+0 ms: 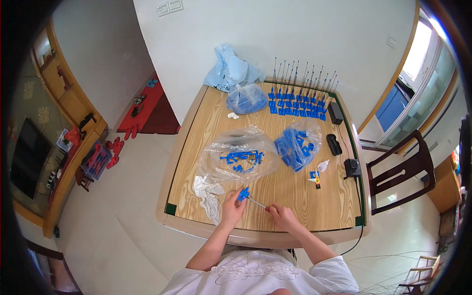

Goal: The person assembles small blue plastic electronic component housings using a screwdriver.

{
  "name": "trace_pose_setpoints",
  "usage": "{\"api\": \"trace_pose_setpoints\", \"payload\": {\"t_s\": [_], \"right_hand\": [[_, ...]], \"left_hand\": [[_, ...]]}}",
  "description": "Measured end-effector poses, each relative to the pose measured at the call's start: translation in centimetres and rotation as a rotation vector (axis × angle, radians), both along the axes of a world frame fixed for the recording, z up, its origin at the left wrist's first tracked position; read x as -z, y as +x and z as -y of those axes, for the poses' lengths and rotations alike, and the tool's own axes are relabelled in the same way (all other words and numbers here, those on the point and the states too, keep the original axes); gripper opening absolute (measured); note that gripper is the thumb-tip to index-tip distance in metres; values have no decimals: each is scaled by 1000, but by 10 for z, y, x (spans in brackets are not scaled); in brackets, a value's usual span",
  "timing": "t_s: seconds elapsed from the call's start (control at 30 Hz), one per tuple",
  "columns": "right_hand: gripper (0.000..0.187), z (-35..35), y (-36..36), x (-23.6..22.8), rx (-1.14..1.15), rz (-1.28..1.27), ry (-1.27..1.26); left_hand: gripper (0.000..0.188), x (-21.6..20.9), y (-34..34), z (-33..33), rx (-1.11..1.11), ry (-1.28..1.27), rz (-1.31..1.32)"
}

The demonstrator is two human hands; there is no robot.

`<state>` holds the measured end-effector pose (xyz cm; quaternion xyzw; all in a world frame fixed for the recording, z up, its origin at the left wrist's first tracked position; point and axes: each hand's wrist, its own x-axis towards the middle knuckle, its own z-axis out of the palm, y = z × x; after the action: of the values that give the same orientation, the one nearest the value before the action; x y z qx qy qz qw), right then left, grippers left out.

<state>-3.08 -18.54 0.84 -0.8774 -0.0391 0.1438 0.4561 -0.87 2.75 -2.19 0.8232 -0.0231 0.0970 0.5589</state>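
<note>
A: What does each grip hold, and where?

B: Near the front edge of the table [305, 201], my left hand [233, 205] pinches a small blue piece [243, 193]; my right hand [281, 216] is closed on one end of a slender rod [257, 202], whose other end meets that piece.

A: What could go wrong?

B: In my judgement, misaligned hands could make the rod slip and jab my left fingers; a loose pinch might let the piece twist or drop beside the white cloth [208, 193].

A: What is unclear?

B: My fingers partly cover the piece and the rod's reddish end. I cannot tell whether the rod enters the piece or only touches it. Wrinkled film blurs the contents of the clear bag [210, 152].
</note>
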Motion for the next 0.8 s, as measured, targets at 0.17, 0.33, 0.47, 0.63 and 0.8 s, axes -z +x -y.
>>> {"api": "trace_pose_setpoints", "payload": {"t_s": [0.17,0.33,0.47,0.63,0.8], "right_hand": [[29,2,-2,-11,-114,252,-183],[27,3,1,-15,-84,135,-245],[29,10,0,-18,-132,218,-241],[28,6,-2,-31,-101,101,-282],[29,11,1,-24,-97,303,-242]], "left_hand": [[37,3,1,-4,-84,366,212],[46,1,1,-1,-63,239,162],[51,7,2,-3,-60,243,171],[53,8,1,-3,-76,238,177],[52,8,1,-1,-89,217,171]]}}
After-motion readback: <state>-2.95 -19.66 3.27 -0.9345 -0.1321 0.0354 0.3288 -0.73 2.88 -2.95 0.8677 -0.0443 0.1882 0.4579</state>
